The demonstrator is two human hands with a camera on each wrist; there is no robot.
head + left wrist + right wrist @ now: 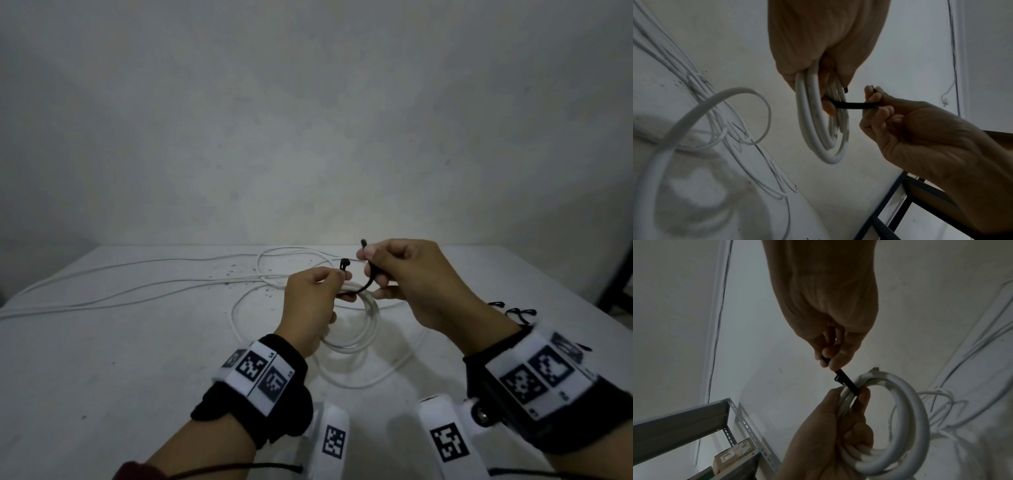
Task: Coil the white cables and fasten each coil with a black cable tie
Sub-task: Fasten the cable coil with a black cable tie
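My left hand (pixel 313 301) grips a coil of white cable (pixel 359 329) held just above the white table (pixel 120 359). The same coil (pixel 822 129) hangs from the left hand (pixel 824 53) in the left wrist view. A black cable tie (pixel 364 287) runs under the coil's strands. My right hand (pixel 404 274) pinches one end of the tie between thumb and fingers, and the tie's head (pixel 344 263) sticks up beside the left hand. In the right wrist view the tie (pixel 846 382) crosses the coil (pixel 906 418), pulled by the right hand (pixel 830 360).
Several loose white cables (pixel 137 284) trail across the table to the left edge, with loops (pixel 294 260) behind my hands. Spare black ties (pixel 517 312) lie on the table at the right. A metal shelf frame (pixel 694 421) stands beside the table.
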